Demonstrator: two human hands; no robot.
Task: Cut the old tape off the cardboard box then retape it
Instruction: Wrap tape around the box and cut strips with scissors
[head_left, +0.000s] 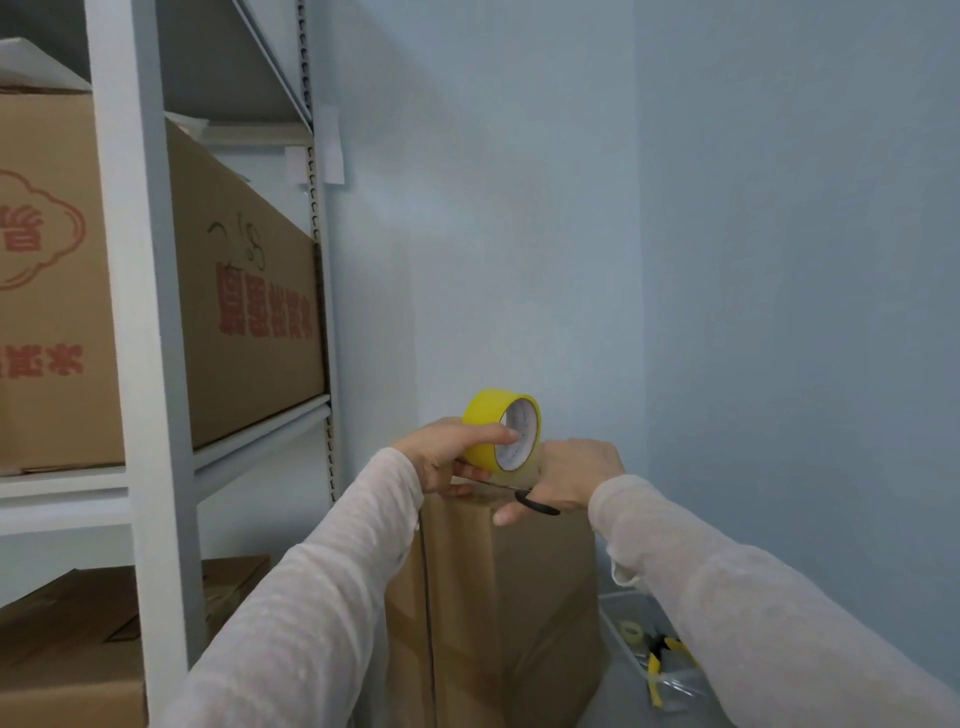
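Okay, we read this as the retape stage, right at the cut-off: new tape is off the roll and the scissors are in to sever it.

- The cardboard box (509, 597) stands upright on the floor beside the metal rack (156, 364), directly below both hands. We see its near faces and the front edge of its top. The top seam is hidden from this angle.
- The left hand (447, 452) grips the yellow tape roll (483, 415), with a finger across the core opening. The roll is on edge just above the box's top edge.
- A short pale stretch of tape (511, 470) runs from the roll's underside toward the box top. We can't tell whether its end is stuck down.
- The right hand (576, 475) holds the scissors (537, 505), fingers curled round the black handle. The blades point left under the roll. We can't tell how far they are open.

Next move, as we judge it: hold the stretch taut with the left hand and close the blades square across it near the roll. Then press the tail down onto the cardboard. Slack tape would likely fold on itself or stick to the blades.

On the floor to the right is a tray (641, 605) with a small tape roll (631, 630) and yellow-handled pliers (657, 660). We don't need either for this step.
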